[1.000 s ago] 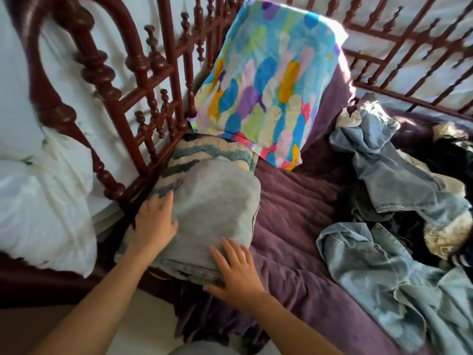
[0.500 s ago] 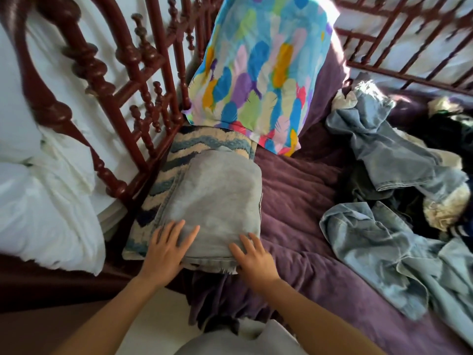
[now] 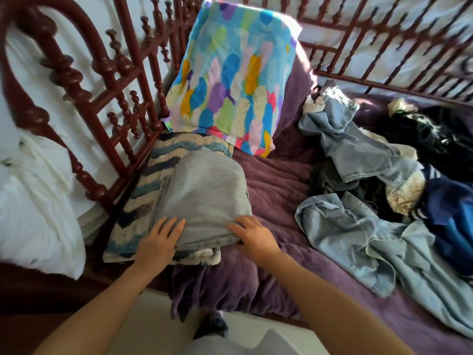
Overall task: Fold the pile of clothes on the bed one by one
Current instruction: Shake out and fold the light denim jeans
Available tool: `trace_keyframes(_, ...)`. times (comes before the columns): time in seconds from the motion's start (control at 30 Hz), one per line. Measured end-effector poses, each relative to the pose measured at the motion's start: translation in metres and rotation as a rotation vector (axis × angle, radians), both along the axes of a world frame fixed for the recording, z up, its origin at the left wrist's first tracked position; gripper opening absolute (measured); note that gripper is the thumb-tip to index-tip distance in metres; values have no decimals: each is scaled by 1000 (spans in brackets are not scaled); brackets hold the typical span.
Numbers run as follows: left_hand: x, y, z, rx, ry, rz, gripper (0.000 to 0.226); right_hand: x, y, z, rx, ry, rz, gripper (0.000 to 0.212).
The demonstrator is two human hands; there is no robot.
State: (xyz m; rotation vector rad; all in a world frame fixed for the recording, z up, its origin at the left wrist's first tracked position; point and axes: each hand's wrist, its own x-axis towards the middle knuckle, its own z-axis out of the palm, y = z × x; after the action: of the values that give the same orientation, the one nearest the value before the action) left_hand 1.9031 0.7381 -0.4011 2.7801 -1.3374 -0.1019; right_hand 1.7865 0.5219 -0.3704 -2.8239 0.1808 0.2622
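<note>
Head view: a folded grey garment (image 3: 204, 196), soft jersey with rounded far corners, lies on a folded blue-and-cream chevron knit (image 3: 138, 201) at the bed's near left corner, beside the turned dark-red wooden rail (image 3: 84, 106). The left hand (image 3: 158, 242) lies flat on its near left corner, fingers straight. The right hand (image 3: 252, 235) rests on the near right corner, fingers loosely spread. A bare strip of plush purple blanket (image 3: 276, 201) separates it from the rumpled denim pile (image 3: 358, 239). The garment's long axis runs away towards the feather-print pillow (image 3: 230, 73).
</note>
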Motion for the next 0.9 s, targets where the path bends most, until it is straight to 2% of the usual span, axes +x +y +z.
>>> trace_keyframes(0.1,-15,-35,32,-210,-167,-142,32,-28,-40,27,-32,-37,-69,52)
trace_keyframes(0.3,-81,-147,109,-446,-327,-457,39,-160,-103,87,-167,-134,-416,48)
trace_keyframes(0.47,-192,-237,135,-582,-326,-744,41,-317,-124,123,-246,-124,-683,50)
trace_keyframes(0.57,-267,-279,143,-675,-288,-861,42,-400,-126,140,-282,-147,-860,49)
trace_keyframes(0.7,-354,-315,147,-706,-200,-947,40,-485,-133,165,-384,-115,-981,48)
trace_keyframes(0.83,-424,-349,140,-632,-49,-972,66,-549,-153,193,-468,-10,-1010,46)
trace_keyframes(0.9,-456,-368,135,-637,16,-968,70,-574,-169,206,-509,47,-995,43)
